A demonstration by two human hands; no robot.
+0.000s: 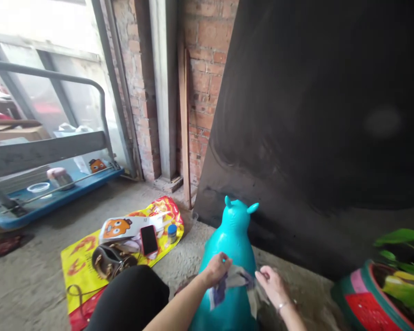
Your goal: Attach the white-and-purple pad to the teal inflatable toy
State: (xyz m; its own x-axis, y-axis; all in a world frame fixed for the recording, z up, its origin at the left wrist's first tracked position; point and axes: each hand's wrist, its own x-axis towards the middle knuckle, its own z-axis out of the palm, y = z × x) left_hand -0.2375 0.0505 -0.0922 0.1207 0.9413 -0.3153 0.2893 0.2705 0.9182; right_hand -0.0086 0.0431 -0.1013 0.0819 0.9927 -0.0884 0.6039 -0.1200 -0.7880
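Note:
A teal inflatable animal toy (232, 239) with two small ears stands on the concrete floor right in front of me. Both hands hold a crumpled pale cloth (236, 279) with purple patches against the toy's back. My left hand (216, 269) grips the cloth's left end on the toy. My right hand (273, 286), with a thin bracelet at the wrist, pinches the cloth's right end beside the toy.
A yellow and red mat (84, 257) at left carries a phone (148, 239), a small blue-capped jar (172, 232), an orange-printed pack (119, 228) and a dark bag (108, 262). A large black panel (317, 138) leans on the brick wall. A potted plant (382, 294) sits at right, a blue cart (51, 197) at left.

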